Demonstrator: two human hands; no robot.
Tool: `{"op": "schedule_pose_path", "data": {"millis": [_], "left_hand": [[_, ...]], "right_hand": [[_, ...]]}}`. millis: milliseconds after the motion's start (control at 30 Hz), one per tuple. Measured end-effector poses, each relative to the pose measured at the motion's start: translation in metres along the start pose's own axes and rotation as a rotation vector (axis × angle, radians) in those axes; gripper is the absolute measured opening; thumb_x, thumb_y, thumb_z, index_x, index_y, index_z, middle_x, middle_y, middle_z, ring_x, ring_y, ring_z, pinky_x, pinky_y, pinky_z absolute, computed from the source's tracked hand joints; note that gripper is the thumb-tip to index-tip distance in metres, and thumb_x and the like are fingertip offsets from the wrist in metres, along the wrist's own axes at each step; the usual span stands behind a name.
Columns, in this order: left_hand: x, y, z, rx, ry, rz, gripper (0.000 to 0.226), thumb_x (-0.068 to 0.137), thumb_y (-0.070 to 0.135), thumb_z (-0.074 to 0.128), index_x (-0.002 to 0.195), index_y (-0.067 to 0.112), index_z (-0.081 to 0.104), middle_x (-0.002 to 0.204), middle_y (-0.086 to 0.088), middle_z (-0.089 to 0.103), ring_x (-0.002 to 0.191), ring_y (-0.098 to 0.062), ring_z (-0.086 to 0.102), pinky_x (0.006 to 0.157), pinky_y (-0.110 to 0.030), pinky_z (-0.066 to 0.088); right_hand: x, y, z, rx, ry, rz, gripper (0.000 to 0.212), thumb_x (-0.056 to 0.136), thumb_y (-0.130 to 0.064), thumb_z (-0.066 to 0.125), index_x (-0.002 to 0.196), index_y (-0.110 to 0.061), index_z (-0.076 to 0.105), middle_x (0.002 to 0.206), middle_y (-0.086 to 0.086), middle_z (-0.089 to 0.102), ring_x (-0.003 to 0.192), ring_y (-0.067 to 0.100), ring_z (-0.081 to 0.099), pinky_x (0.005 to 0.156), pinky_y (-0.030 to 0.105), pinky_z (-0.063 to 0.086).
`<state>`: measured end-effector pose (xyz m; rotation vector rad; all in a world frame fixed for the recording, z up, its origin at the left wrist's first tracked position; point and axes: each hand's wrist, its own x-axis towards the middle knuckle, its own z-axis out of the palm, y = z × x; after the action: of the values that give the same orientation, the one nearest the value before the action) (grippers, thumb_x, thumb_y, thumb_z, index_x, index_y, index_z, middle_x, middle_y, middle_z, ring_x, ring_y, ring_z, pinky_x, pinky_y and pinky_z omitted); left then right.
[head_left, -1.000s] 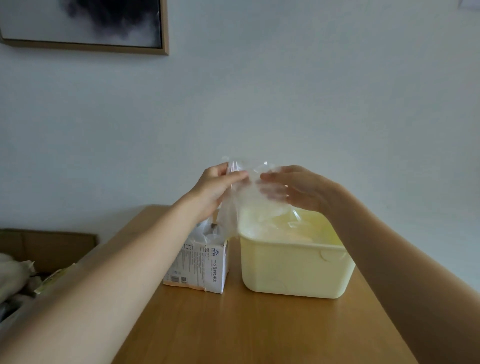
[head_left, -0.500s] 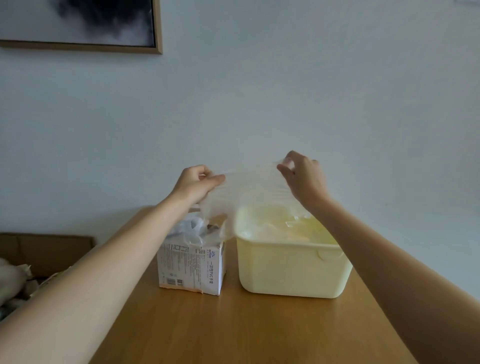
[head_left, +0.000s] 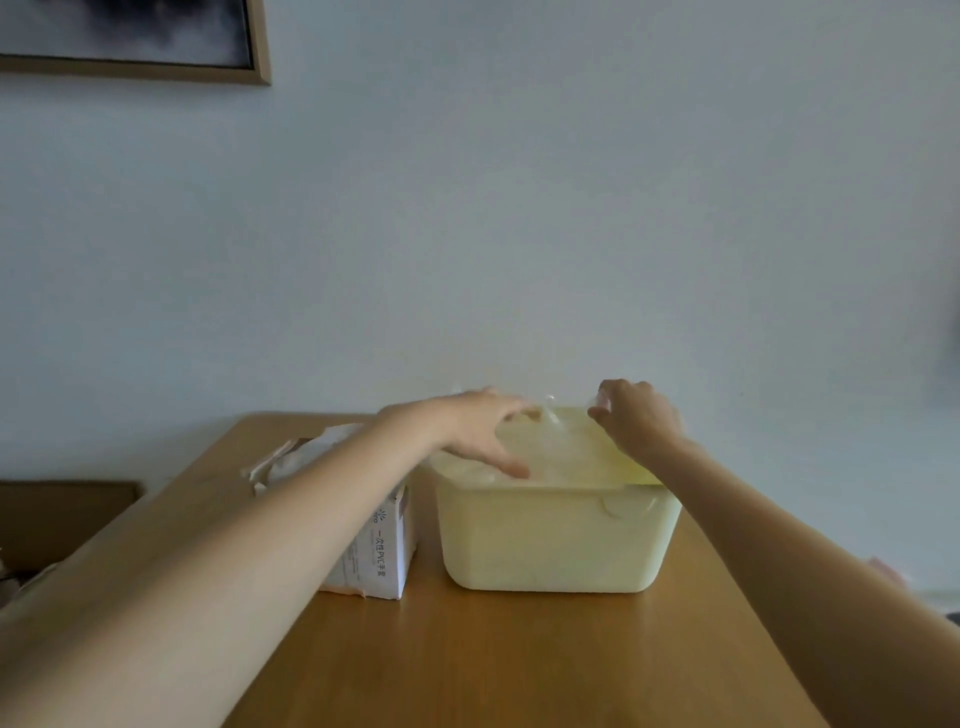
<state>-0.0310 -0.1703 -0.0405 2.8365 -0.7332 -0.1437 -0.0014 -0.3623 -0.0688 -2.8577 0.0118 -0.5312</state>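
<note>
A pale yellow plastic bin stands on the wooden table. A clear thin plastic sheet or bag lies spread over the bin's open top. My left hand reaches over the bin's left side with spread fingers and holds the plastic at its far edge; the thumb points down into the bin. My right hand pinches the plastic with curled fingers at the bin's far right rim. A white cardboard box of disposable gloves stands just left of the bin, with clear plastic sticking out of its top.
The table runs back to a plain white wall. A framed dark picture hangs at the upper left. A brown cardboard box sits lower at the left, beyond the table's edge.
Both hands have come down from above the bin to its rim, bringing the stretched clear plastic onto the bin's top. The camera has tilted, so the bin sits lower in view.
</note>
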Motion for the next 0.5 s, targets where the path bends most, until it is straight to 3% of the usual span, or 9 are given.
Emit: {"op": "schedule_pose_path", "data": {"millis": [67,233,400,433,500], "left_hand": [[0.009,0.001,0.011,0.128,-0.14,-0.061,0.068,0.09,0.026,0.061,0.147,0.023,0.024,0.141,-0.008,0.042,0.121,-0.023,0.049,0.093,-0.024,0.038],[0.026,-0.006,0.022,0.238,-0.258,-0.187,0.075,0.091,0.01,0.051,0.15,0.029,0.009,0.137,-0.009,0.047,0.113,-0.027,0.056,0.097,-0.037,0.047],[0.03,-0.003,0.021,0.187,-0.301,-0.184,0.075,0.092,0.008,0.052,0.151,0.018,0.007,0.144,-0.009,0.039,0.126,-0.025,0.044,0.097,-0.027,0.039],[0.03,-0.003,0.021,0.186,-0.314,-0.189,0.076,0.092,0.009,0.053,0.152,0.018,0.006,0.144,-0.009,0.038,0.126,-0.025,0.044,0.097,-0.028,0.039],[0.032,-0.007,0.024,0.22,-0.335,-0.214,0.075,0.092,0.01,0.051,0.152,0.021,0.006,0.142,-0.009,0.041,0.122,-0.026,0.048,0.097,-0.031,0.042]], "right_hand": [[-0.001,-0.001,0.002,-0.073,-0.052,-0.01,0.025,0.096,-0.026,0.047,0.109,-0.008,0.057,0.112,0.014,0.059,0.103,0.034,0.057,0.074,0.032,0.04],[-0.002,-0.002,-0.01,-0.25,-0.108,-0.058,0.036,0.094,-0.041,0.05,0.112,-0.009,0.05,0.111,0.01,0.058,0.101,0.029,0.057,0.07,0.03,0.035],[0.001,-0.021,-0.034,-0.247,0.089,-0.312,0.044,0.089,-0.04,0.058,0.121,-0.011,0.048,0.119,0.008,0.053,0.115,0.027,0.046,0.079,0.035,0.043],[0.001,-0.025,-0.033,-0.18,0.006,-0.366,0.042,0.088,-0.037,0.061,0.121,-0.013,0.049,0.119,0.007,0.053,0.113,0.026,0.05,0.079,0.034,0.044],[0.0,-0.028,-0.025,-0.089,-0.364,-0.327,0.048,0.085,-0.033,0.066,0.127,-0.02,0.048,0.126,0.006,0.051,0.107,0.028,0.057,0.077,0.033,0.05]]}}
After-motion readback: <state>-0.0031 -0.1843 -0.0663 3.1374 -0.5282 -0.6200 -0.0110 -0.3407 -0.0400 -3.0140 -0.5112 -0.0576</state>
